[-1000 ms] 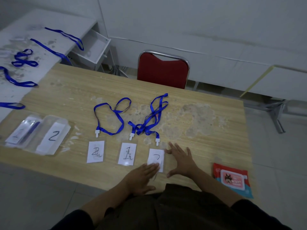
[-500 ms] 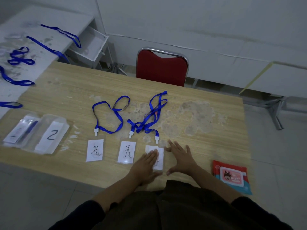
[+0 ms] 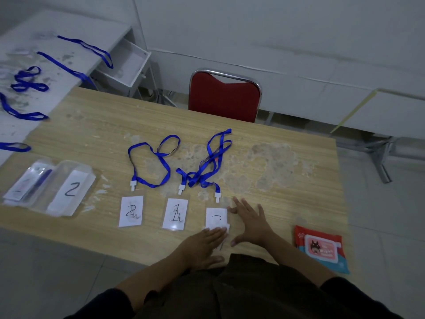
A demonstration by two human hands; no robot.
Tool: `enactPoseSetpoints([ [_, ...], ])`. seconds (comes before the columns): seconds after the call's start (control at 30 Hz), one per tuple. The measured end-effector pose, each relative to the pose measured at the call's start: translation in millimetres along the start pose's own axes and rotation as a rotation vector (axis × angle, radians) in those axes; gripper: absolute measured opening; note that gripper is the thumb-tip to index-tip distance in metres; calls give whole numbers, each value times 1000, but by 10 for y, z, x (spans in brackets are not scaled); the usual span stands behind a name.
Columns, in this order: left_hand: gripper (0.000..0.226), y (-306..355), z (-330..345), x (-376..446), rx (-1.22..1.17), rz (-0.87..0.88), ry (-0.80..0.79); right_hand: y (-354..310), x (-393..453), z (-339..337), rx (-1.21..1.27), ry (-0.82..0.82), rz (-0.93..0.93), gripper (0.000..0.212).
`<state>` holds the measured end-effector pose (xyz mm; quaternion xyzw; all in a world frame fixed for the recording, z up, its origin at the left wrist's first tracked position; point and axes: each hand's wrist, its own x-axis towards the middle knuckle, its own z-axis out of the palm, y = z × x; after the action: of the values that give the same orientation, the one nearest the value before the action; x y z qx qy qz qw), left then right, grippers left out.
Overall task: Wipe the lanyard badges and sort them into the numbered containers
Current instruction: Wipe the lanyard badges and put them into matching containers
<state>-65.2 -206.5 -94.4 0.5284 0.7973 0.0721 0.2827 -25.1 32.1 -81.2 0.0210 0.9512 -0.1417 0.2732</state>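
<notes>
- Three white paper badges on blue lanyards (image 3: 174,212) lie in a row mid-desk (image 3: 92,125).
- Two clear plastic numbered containers (image 3: 49,187) sit left; red wet-wipe pack (image 3: 320,247) right.

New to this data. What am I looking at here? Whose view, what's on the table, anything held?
There is no robot: a person wears a camera on the head, looking down at both hands. On the wooden table lie three badges with blue lanyards: one marked 2, one marked 1, and a third badge nearest the hands. The left hand lies flat with its fingertips on that badge's near edge; the right hand rests spread on the table beside it. Nothing is gripped. At left sit two clear containers, one labelled 2. A pack of wipes lies at right.
</notes>
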Motion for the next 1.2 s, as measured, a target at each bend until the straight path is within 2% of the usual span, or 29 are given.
enactPoseSetpoints([
  [0.2, 74, -54, -216, 215, -134, -238, 114, -26, -12, -28, -15, 0, 0, 123],
  [0.27, 75, -66, -247, 256, -117, -255, 114, -34, -12, -28, -13, 1, 2, 123],
  [0.43, 76, -9, -143, 169, -62, -116, 53, -13, 6, -21, -6, -5, -5, 124],
  [0.6, 74, -133, -249, 147, -119, -285, 159, -12, -3, -17, 9, 2, 0, 125],
  [0.73, 78, -115, -103, -57, -65, -231, 134, -7, -7, -22, 21, 0, -2, 126],
  [0.9, 77, -61, 7, -167, 23, -16, 14, 1, -7, -5, 18, 4, -1, 125],
  [1.07, 80, -120, -147, -56, -75, -229, 138, -16, -22, -15, 16, 1, 0, 126],
  [1.2, 79, -16, -138, -6, -21, -55, 53, -33, -16, -34, 3, -9, 6, 125],
])
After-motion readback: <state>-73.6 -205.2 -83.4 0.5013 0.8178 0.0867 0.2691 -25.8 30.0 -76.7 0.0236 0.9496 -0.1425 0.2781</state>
